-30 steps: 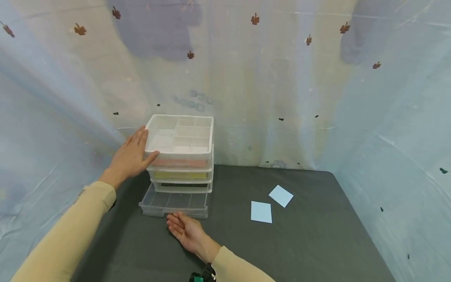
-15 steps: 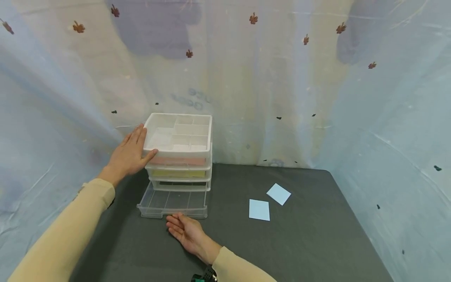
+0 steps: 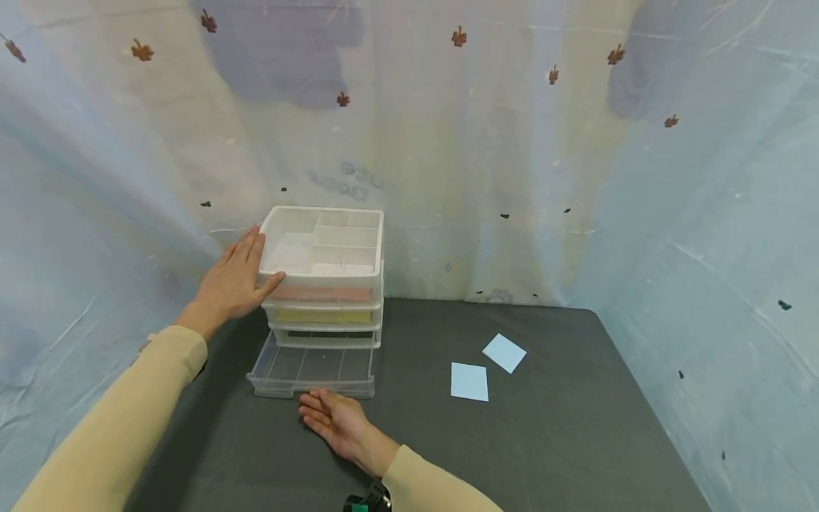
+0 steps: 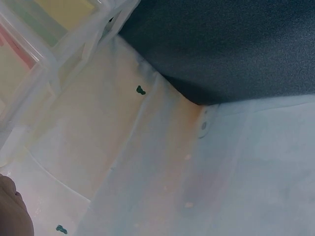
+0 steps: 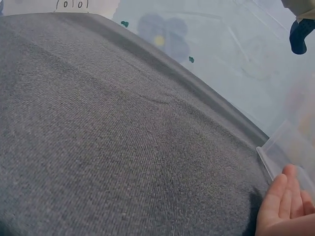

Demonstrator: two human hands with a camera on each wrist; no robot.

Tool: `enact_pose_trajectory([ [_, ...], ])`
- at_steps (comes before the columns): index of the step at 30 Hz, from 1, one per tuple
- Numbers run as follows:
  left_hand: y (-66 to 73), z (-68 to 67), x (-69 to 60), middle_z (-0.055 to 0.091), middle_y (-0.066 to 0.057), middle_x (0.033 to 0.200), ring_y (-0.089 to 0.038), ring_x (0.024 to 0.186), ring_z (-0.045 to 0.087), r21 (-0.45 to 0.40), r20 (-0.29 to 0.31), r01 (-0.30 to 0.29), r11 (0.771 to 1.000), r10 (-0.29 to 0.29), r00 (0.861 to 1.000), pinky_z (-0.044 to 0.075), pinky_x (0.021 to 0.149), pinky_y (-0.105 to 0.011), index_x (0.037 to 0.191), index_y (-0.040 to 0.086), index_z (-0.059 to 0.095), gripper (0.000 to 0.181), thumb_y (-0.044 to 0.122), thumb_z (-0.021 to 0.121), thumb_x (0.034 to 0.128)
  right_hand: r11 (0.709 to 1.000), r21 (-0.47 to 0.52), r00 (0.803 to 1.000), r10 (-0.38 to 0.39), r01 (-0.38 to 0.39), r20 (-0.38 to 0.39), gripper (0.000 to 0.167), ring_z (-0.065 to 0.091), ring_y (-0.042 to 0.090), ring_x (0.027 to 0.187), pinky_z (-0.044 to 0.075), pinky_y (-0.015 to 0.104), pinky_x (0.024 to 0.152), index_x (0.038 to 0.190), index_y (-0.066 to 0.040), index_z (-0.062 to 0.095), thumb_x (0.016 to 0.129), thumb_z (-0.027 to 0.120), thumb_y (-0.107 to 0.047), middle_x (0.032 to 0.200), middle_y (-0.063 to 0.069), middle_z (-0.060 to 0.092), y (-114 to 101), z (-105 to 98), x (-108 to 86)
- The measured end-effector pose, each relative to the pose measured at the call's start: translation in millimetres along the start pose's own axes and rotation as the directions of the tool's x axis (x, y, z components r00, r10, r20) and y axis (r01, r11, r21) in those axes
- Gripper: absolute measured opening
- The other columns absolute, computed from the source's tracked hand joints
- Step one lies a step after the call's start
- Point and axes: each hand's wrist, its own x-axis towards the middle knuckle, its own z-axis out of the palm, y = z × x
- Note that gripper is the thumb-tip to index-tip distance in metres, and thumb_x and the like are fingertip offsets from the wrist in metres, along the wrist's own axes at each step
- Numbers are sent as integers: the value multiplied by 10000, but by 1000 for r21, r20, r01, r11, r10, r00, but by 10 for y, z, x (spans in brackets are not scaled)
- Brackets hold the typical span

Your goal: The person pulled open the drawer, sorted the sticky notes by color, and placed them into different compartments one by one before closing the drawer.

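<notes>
A white plastic drawer unit stands at the back left, its top a tray with several compartments. My left hand rests flat against its left side, fingers straight, thumb on the front edge of the top. Pink and yellow show through the upper drawers. The clear bottom drawer is pulled out, and no contents show inside it. My right hand is palm up at the drawer's front edge, fingers extended and slightly bent; whether the fingertips touch the drawer, I cannot tell. The right wrist view shows this hand beside the clear drawer.
Two light-blue paper squares lie apart from the unit, on the right half of the dark grey tabletop. A pale patterned curtain hangs close behind the table and along both sides.
</notes>
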Motion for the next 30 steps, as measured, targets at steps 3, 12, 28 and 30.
enact_pose_trajectory([
  [3, 7, 3, -1, -92, -207, 1730, -420, 1593, 27, 1, -3, -1, 1000, 1, 1000, 66, 1291, -562, 1647, -34, -36, 990, 640, 396, 1062, 1000, -8, 1000, 9, -9, 2, 311, 732, 179, 1014, 583, 360, 989, 1299, 63, 619, 1112, 496, -152, 1285, 190, 707, -5, -5, 2],
  [12, -16, 33, 3, -110, -188, 1732, -389, 1601, -15, -11, -10, -3, 1000, 3, 1000, 42, 1294, -555, 1649, -18, -51, 985, 656, 362, 1062, 999, -10, 998, 46, -46, 39, 449, 671, 335, 1224, 524, 440, 1088, 1426, 140, 518, 1109, 502, -179, 1357, 279, 640, -59, -30, -34],
  [28, -35, 42, 1, -88, -208, 1731, -424, 1592, 29, -23, -26, -21, 1000, 20, 999, 54, 1289, -572, 1646, -40, -26, 980, 632, 390, 1067, 986, -146, 989, -59, 79, 136, 437, 713, 256, 1146, 582, 414, 1007, 1408, 68, 587, 1079, 580, -219, 1359, 182, 673, -454, -111, -427],
  [30, -38, 39, 1, -89, -209, 1730, -426, 1592, 29, -22, -27, -23, 1000, 22, 999, 59, 1288, -577, 1646, -39, -30, 979, 629, 392, 1068, 983, -150, 988, -82, 102, 133, 400, 720, 241, 1129, 587, 404, 998, 1383, 43, 621, 1070, 597, -206, 1353, 172, 678, -542, -134, -459],
])
